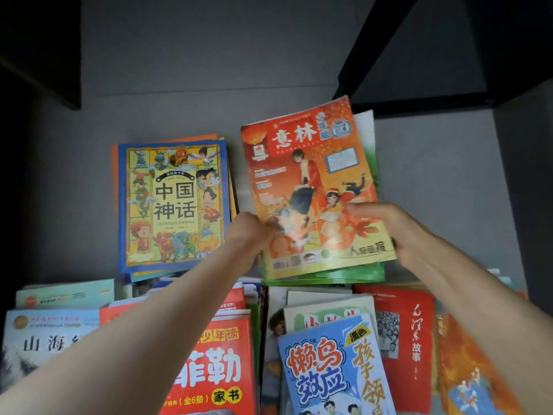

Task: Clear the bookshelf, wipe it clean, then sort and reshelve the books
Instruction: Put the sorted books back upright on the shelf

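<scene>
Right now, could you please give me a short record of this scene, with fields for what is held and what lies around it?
held: orange magazine
grip: left hand at its lower left edge, right hand at its lower right corner
under it: green-edged pile
left of it: blue-bordered book atop a pile
nearest camera: red book among others lying flat
ground: grey surface

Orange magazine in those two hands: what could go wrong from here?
The orange magazine looks thin, and the left hand and right hand grip only its lower edge, so it might flop or slip. The green-edged pile under it sits unevenly, so one more on top could slide. Both forearms reach over loosely overlapped books, such as the blue comic book, and might nudge them.
</scene>
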`<act>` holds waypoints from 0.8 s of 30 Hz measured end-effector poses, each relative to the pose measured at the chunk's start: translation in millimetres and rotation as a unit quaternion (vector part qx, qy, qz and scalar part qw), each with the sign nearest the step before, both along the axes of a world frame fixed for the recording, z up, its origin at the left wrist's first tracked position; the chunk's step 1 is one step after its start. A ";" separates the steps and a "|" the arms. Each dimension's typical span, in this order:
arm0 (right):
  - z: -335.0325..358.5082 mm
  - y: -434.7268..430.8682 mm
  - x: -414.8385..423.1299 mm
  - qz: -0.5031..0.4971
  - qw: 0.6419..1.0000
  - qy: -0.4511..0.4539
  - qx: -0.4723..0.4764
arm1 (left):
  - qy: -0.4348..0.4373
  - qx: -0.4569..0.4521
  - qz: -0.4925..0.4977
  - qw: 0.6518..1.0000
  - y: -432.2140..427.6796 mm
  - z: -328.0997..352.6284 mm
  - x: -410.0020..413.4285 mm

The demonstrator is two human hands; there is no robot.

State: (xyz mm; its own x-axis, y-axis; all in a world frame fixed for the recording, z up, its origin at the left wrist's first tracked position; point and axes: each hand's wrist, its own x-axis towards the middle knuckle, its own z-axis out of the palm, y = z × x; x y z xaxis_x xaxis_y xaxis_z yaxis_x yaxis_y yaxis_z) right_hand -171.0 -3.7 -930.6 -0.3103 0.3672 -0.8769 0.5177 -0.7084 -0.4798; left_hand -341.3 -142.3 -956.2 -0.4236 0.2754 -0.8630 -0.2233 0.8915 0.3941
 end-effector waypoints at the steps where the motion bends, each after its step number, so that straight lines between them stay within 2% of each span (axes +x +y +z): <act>1: 1.6 9.0 9.3 -0.023 1.000 0.002 -0.005 | -0.024 0.013 0.003 1.000 7.4 6.4 -0.3; 5: 13.7 41.4 39.5 -0.060 0.996 -0.067 0.000 | -0.214 0.034 0.031 0.976 31.1 19.3 -3.7; 7: 18.8 47.7 48.8 -0.061 0.994 -0.090 0.005 | -0.279 0.029 0.031 0.959 38.1 14.5 7.1; 11: 20.1 33.9 60.9 -0.073 0.993 -0.092 -0.020 | -0.294 0.055 0.099 0.949 41.2 1.5 40.5; 14: 26.3 8.6 68.2 -0.117 0.991 -0.056 -0.043 | -0.293 0.063 0.112 0.948 32.8 10.8 43.1; 19: 76.0 -29.6 81.7 -0.187 0.979 0.000 -0.078 | -0.273 0.051 0.051 0.959 21.2 72.3 36.3; 24: 159.5 -68.0 96.4 -0.253 0.964 0.020 -0.081 | -0.265 0.025 -0.016 0.964 16.9 162.5 35.4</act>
State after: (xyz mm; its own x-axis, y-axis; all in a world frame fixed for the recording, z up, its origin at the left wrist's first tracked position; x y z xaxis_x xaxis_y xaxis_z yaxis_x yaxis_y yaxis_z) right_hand -74.6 -71.6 -771.1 -0.1622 0.3399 -0.9264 0.0707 -0.9324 -0.3545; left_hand -305.9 -125.4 -793.7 0.0823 0.3282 -0.9410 -0.3777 0.8840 0.2753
